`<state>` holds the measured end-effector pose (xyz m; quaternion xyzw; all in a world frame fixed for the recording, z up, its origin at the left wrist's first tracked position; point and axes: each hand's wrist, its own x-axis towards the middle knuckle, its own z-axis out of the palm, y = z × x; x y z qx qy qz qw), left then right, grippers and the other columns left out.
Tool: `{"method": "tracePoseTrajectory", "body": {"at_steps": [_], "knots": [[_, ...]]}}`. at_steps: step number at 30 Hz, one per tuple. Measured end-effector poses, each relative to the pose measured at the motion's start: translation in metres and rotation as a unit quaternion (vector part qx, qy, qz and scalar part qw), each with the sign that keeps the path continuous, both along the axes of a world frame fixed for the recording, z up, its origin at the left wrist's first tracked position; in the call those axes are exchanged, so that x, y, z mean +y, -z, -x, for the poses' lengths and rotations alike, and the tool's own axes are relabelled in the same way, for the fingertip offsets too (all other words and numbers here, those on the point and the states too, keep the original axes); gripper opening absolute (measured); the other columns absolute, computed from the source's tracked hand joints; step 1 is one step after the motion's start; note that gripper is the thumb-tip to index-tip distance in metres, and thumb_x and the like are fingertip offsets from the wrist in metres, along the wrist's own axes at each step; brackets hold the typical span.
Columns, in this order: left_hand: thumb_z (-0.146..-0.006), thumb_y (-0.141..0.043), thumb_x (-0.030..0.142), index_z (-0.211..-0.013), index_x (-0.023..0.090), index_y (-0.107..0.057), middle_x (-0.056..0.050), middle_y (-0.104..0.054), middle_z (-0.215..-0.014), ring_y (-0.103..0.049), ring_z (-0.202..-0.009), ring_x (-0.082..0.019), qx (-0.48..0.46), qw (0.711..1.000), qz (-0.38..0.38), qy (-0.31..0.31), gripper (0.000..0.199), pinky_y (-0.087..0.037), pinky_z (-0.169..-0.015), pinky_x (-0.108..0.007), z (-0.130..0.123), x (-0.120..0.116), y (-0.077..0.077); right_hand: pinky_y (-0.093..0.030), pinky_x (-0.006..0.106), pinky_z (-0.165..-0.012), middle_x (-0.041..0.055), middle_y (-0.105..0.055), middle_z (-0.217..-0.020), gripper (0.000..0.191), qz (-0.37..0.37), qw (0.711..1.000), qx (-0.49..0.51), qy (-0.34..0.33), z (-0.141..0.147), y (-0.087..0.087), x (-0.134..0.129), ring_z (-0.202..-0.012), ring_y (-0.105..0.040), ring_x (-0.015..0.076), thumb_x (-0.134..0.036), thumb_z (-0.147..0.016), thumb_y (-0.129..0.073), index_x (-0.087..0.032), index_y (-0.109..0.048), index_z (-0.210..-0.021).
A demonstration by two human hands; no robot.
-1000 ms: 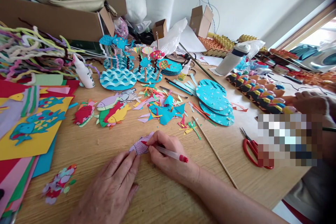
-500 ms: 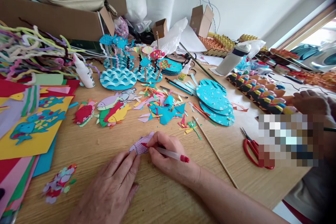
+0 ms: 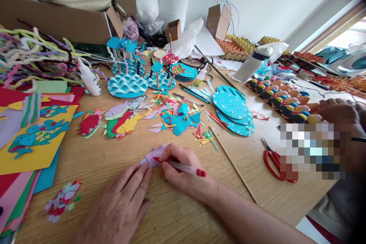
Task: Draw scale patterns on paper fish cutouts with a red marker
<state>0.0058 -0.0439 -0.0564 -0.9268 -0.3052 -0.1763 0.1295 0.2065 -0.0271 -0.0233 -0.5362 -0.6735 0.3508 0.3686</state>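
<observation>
A small lilac paper fish (image 3: 151, 158), drawn over with scale lines, lies on the table in front of me. My left hand (image 3: 121, 194) rests flat, fingers stretched out, its fingertips pressing the fish's lower left end. In my right hand (image 3: 183, 169) is a pen (image 3: 187, 168) with a red cap and a clear barrel, its red tip on the fish's body. Part of the fish is hidden under my fingers. Beyond it lie cut-out paper fish in red (image 3: 90, 122) and yellow (image 3: 130, 124), among others.
Paper scraps (image 3: 180, 120) and blue discs (image 3: 231, 103) lie ahead. A thin wooden stick (image 3: 233, 164) and red-handled scissors (image 3: 273, 162) are to the right. Paper dots (image 3: 64, 200) and coloured sheets (image 3: 37, 160) lie left. Another person's hand (image 3: 340, 114) is at far right.
The view has shifted very slightly. Both hands stay almost where they were, with the pen still on the fish.
</observation>
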Motion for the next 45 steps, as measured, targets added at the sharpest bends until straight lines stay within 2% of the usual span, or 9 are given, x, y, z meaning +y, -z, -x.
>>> {"method": "tracePoseTrajectory", "body": {"at_steps": [5, 10, 19, 31, 45], "knots": [[-0.095, -0.028, 0.029, -0.142, 0.010, -0.025, -0.008, -0.059, -0.124, -0.053, -0.110, -0.022, 0.000, 1.000, -0.001, 0.001, 0.051, -0.040, -0.095, -0.032, -0.001, 0.000, -0.002, -0.034, 0.017, -0.046, -0.0064, -0.049, -0.056, 0.010, 0.010, 1.000, 0.009, 0.018, -0.001, 0.002, -0.001, -0.044, -0.039, 0.0062, -0.012, -0.070, -0.049, -0.020, -0.054, -0.073], [-0.095, -0.027, 0.027, -0.144, 0.009, -0.018, -0.008, -0.060, -0.123, -0.053, -0.109, -0.022, -0.006, 1.000, -0.010, 0.002, 0.053, -0.040, -0.095, -0.032, -0.002, 0.001, -0.002, -0.034, 0.017, -0.046, -0.0059, -0.051, -0.057, 0.010, 0.003, 1.000, -0.001, 0.012, -0.001, 0.003, 0.000, -0.044, -0.039, 0.0063, -0.012, -0.069, -0.048, -0.020, -0.053, -0.072], [-0.095, -0.028, 0.029, -0.144, 0.010, -0.019, -0.008, -0.058, -0.126, -0.052, -0.111, -0.023, -0.004, 1.000, 0.004, 0.000, 0.053, -0.040, -0.095, -0.033, 0.001, -0.001, 0.000, -0.031, 0.016, -0.044, -0.0065, -0.047, -0.055, 0.010, -0.006, 1.000, -0.015, -0.002, 0.000, 0.001, 0.000, -0.044, -0.038, 0.0060, -0.011, -0.069, -0.048, -0.020, -0.051, -0.071], [-0.096, -0.025, 0.027, -0.145, 0.010, -0.012, -0.007, -0.062, -0.120, -0.054, -0.108, -0.022, -0.011, 1.000, -0.002, 0.006, 0.054, -0.041, -0.093, -0.032, -0.002, 0.001, -0.007, -0.031, 0.016, -0.045, -0.0067, -0.047, -0.056, 0.010, -0.011, 1.000, -0.003, 0.005, -0.001, 0.004, -0.001, -0.043, -0.037, 0.0056, -0.010, -0.069, -0.048, -0.020, -0.051, -0.070], [-0.095, -0.027, 0.027, -0.144, 0.009, -0.017, -0.007, -0.056, -0.128, -0.049, -0.115, -0.023, 0.011, 1.000, 0.006, -0.004, 0.053, -0.039, -0.096, -0.034, 0.000, 0.000, 0.003, -0.032, 0.016, -0.045, -0.0070, -0.048, -0.055, 0.012, 0.011, 1.000, 0.006, 0.016, -0.003, 0.002, 0.000, -0.043, -0.037, 0.0056, -0.008, -0.068, -0.049, -0.019, -0.053, -0.071]]}}
